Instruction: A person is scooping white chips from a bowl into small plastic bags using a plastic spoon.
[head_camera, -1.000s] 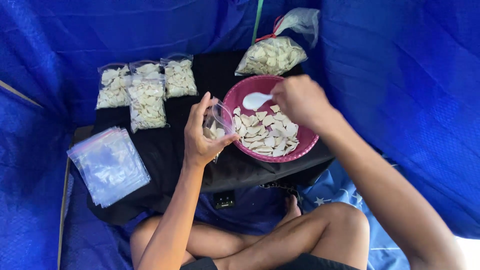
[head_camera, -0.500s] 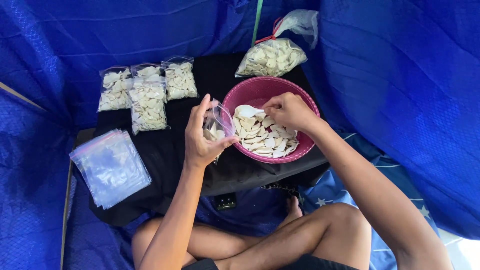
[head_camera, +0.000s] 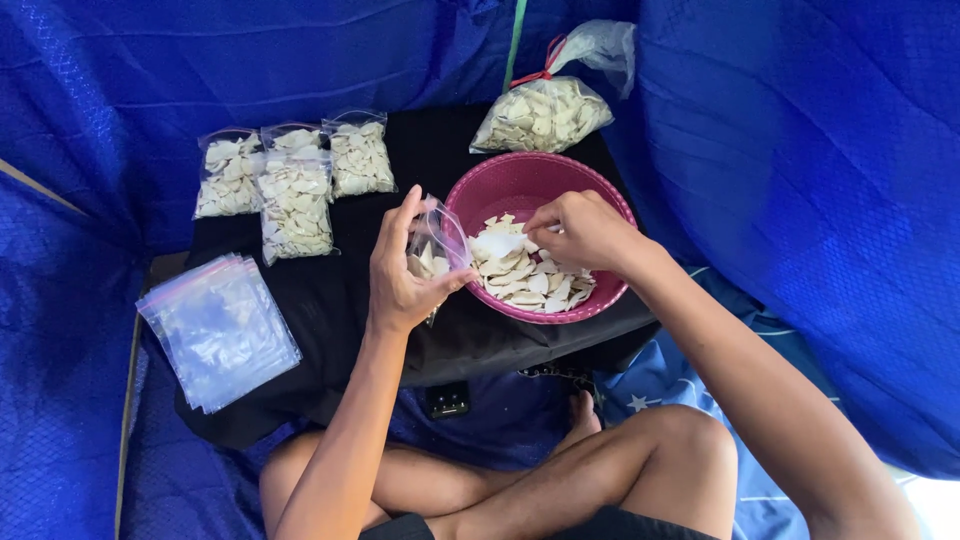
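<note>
Small clear bag (head_camera: 437, 243) held mouth-up in left hand (head_camera: 400, 275), at 9 o'clock of pink bowl (head_camera: 537, 182), just beside rim. Right hand (head_camera: 580, 228) nearer chips (head_camera: 530, 282), fingers pinched over white scoop (head_camera: 497, 243) in bowl.

There is one view only — a camera worn on the person's head, looking steeply down and a little forward over crossed legs. It faces a black-covered board (head_camera: 330, 330) near the lap, with blue sheeting rising behind and at both sides. The left hand (head_camera: 405, 275) and right hand (head_camera: 585, 230) sit near the middle of the frame, close to the lens, forearms running in from the bottom edge — no second view shares the scene.
</note>
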